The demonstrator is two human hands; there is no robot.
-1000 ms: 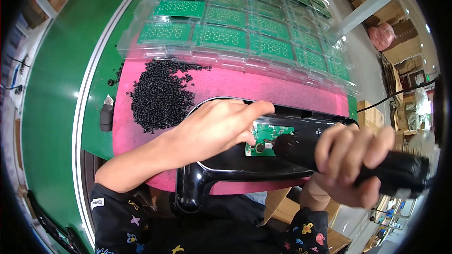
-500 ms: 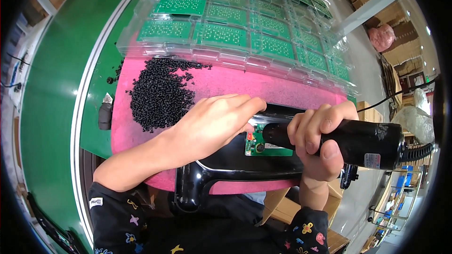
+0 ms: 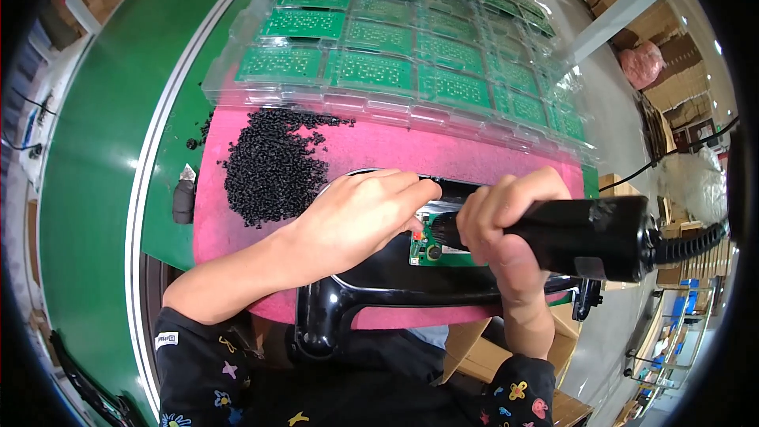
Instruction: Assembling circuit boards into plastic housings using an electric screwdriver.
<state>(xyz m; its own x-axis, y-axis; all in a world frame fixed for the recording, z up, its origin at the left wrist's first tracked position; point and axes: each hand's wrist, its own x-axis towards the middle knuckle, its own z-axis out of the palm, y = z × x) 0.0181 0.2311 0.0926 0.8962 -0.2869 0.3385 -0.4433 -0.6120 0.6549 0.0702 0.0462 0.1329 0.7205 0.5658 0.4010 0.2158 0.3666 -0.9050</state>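
My right hand (image 3: 506,229) is wrapped round a thick black corded electric screwdriver (image 3: 589,237). Its front end points left, over a small green circuit board (image 3: 435,256). The board lies in a glossy black plastic housing (image 3: 379,275) with a handle-like bar along its near side. Over the housing's left part rests my left hand (image 3: 360,217), fingers bent together at the board's far left corner, close to the screwdriver's front end. Whatever those fingertips pinch is hidden, as is the driver's tip.
A heap of tiny black screw-like pieces (image 3: 273,170) lies on the pink mat (image 3: 209,225), left of the housing. Behind stand clear plastic trays (image 3: 379,103) of green circuit boards. A dark wrapped object (image 3: 183,202) sits left of the mat. A black cable (image 3: 632,178) runs off right.
My right hand and the screwdriver have moved left, nearer my left fingertips. My left hand stays almost in place over the housing. The whole view has shifted slightly.
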